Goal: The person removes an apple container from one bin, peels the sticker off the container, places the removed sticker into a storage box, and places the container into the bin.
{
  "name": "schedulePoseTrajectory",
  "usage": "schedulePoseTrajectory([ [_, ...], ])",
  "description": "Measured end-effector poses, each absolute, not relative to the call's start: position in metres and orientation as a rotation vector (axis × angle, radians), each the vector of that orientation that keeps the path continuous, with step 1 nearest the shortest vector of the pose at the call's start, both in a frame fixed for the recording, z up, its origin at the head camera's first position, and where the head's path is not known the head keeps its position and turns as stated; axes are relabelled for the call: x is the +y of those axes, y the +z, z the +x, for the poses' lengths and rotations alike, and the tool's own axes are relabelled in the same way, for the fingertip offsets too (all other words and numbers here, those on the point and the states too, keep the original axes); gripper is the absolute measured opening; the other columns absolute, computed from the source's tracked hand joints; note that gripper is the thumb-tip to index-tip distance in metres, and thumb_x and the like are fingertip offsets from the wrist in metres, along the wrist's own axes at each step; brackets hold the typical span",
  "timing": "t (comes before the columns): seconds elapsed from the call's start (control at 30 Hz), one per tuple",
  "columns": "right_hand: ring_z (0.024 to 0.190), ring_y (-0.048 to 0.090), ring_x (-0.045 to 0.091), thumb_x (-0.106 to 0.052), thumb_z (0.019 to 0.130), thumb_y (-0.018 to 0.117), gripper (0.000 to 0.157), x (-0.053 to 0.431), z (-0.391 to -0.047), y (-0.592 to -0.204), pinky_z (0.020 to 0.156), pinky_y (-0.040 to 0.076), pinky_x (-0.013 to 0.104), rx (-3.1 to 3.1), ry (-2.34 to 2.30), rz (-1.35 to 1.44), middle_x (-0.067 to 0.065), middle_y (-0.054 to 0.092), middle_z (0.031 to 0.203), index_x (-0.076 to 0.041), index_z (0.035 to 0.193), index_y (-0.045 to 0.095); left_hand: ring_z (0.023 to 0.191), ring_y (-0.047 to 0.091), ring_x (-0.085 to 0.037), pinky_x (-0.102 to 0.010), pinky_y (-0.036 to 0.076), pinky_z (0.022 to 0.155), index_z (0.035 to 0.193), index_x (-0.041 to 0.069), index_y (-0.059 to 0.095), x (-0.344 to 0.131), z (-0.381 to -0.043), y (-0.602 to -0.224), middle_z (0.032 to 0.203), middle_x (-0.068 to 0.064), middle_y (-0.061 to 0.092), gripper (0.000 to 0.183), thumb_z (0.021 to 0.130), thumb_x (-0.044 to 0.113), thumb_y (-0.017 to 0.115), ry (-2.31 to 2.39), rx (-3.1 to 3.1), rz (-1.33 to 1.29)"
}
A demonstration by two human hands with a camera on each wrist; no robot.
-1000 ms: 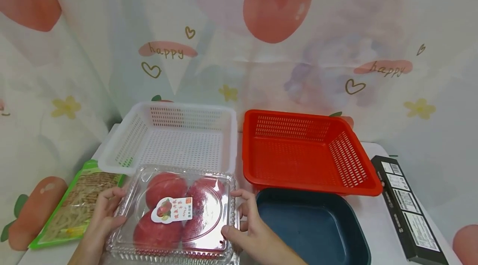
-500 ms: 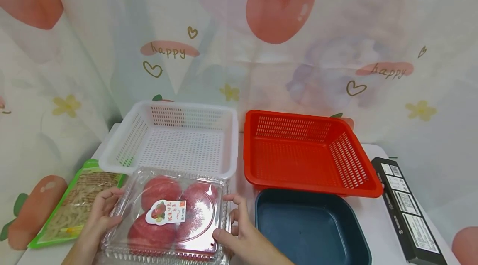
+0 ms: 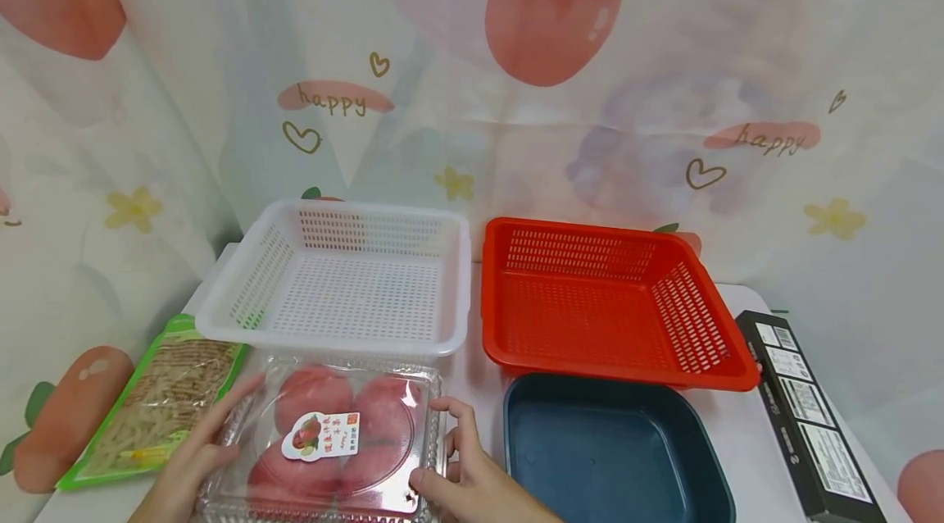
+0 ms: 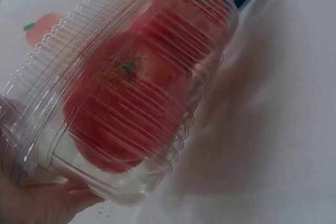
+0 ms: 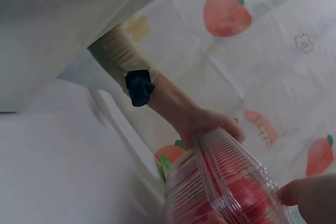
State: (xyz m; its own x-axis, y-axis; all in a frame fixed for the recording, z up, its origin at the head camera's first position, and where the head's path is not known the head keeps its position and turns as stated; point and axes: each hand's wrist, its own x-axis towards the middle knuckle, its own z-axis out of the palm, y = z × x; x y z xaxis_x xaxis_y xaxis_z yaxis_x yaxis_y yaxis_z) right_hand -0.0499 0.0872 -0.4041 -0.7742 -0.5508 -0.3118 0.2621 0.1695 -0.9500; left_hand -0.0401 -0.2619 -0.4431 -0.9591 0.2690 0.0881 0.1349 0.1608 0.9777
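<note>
A clear plastic clamshell box point(image 3: 387, 486) of several round red fruits, like apples, is held at the near left of the table, its lid down. A white label point(image 3: 320, 435) with a fruit picture is stuck on top. My left hand point(image 3: 188, 457) grips the left side, thumb at the lid's edge. On the opposite side my right hand point(image 3: 475, 470) holds the edge, thumb on top and fingers down the side. In the left wrist view the ribbed wall of the box and the green-stemmed fruits point(image 4: 126, 98) show, tilted, above a white surface. Some fingers are hidden by the box.
A white basket point(image 3: 332, 340) stands behind the box. Further right are a red basket point(image 3: 619, 371) and, before it, a dark blue tub point(image 3: 590, 441). A green-edged food packet point(image 3: 151, 400) lies at the left, a long black box point(image 3: 804, 416) at the right.
Both hands have brought the clamshell box toward me and a little left. A gap now shows between it and the white basket. The left forefinger has straightened along the side.
</note>
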Motion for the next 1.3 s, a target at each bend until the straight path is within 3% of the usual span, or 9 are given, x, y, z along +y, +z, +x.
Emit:
schedulePoseTrajectory([
  [0.2, 0.087, 0.066, 0.022, -0.029, 0.094, 0.061, 0.068, 0.088, -0.050, -0.409, 0.073, 0.056, 0.027, 1.788, -1.701, -0.349, 0.010, 0.048, 0.109, -0.030, 0.143, 0.015, 0.128, 0.015, 0.025, -0.001, 0.025, 0.087, 0.156, 0.018, 0.016, -0.261, -0.042, -0.446, 0.151, 0.034, 0.018, 0.074, 0.090, -0.006, 0.036, 1.873, 2.284, 0.291],
  [0.33, 0.094, 0.066, 0.023, -0.027, 0.094, 0.061, 0.069, 0.089, -0.051, -0.411, 0.079, 0.057, 0.029, 1.746, -1.720, -0.361, 0.012, 0.047, 0.115, -0.031, 0.144, 0.013, 0.131, 0.014, 0.027, 0.001, 0.024, 0.089, 0.157, 0.015, 0.012, -0.264, -0.045, -0.450, 0.153, 0.034, 0.016, 0.069, 0.093, -0.003, 0.035, 1.855, 2.263, 0.396],
  [0.5, 0.091, 0.065, 0.021, -0.027, 0.094, 0.061, 0.070, 0.090, -0.052, -0.412, 0.077, 0.057, 0.028, 1.775, -1.682, -0.370, 0.011, 0.046, 0.108, -0.030, 0.144, 0.013, 0.133, 0.015, 0.026, 0.001, 0.025, 0.093, 0.156, 0.008, 0.007, -0.269, -0.049, -0.455, 0.154, 0.033, 0.016, 0.067, 0.095, -0.005, 0.031, 1.887, 2.145, 0.543],
  [0.63, 0.098, 0.066, 0.018, -0.023, 0.096, 0.060, 0.069, 0.090, -0.054, -0.414, 0.083, 0.056, 0.026, 1.732, -1.694, -0.419, 0.011, 0.050, 0.114, -0.025, 0.144, 0.011, 0.132, 0.014, 0.027, 0.002, 0.025, 0.093, 0.157, 0.010, 0.006, -0.269, -0.051, -0.456, 0.154, 0.035, 0.015, 0.066, 0.096, -0.003, 0.031, 1.899, 2.065, 0.502],
  [0.9, 0.066, 0.061, 0.009, -0.025, 0.095, 0.062, 0.067, 0.091, -0.056, -0.411, 0.056, 0.047, 0.019, 1.855, -1.583, -0.429, 0.005, 0.056, 0.090, -0.022, 0.143, 0.015, 0.133, 0.011, 0.027, 0.002, 0.023, 0.094, 0.156, 0.009, 0.005, -0.271, -0.054, -0.459, 0.155, 0.034, 0.014, 0.067, 0.096, -0.003, 0.031, 1.898, 2.040, 0.537],
  [1.13, 0.082, 0.066, 0.011, -0.030, 0.094, 0.064, 0.066, 0.094, -0.058, -0.408, 0.072, 0.053, 0.021, 1.888, -1.515, -0.419, 0.002, 0.060, 0.105, -0.031, 0.142, 0.018, 0.132, 0.009, 0.027, 0.001, 0.022, 0.097, 0.156, 0.013, -0.004, -0.280, -0.063, -0.462, 0.153, 0.038, 0.009, 0.070, 0.097, -0.003, 0.029, 1.935, 1.801, 0.592],
  [1.3, 0.075, 0.064, 0.009, -0.035, 0.093, 0.063, 0.066, 0.096, -0.061, -0.408, 0.063, 0.050, 0.023, 1.965, -1.432, -0.455, -0.002, 0.062, 0.098, -0.036, 0.142, 0.019, 0.131, 0.011, 0.027, -0.002, 0.024, 0.097, 0.157, 0.015, 0.000, -0.282, -0.067, -0.460, 0.152, 0.038, 0.012, 0.070, 0.097, 0.003, 0.035, 1.845, 1.899, 0.536],
])
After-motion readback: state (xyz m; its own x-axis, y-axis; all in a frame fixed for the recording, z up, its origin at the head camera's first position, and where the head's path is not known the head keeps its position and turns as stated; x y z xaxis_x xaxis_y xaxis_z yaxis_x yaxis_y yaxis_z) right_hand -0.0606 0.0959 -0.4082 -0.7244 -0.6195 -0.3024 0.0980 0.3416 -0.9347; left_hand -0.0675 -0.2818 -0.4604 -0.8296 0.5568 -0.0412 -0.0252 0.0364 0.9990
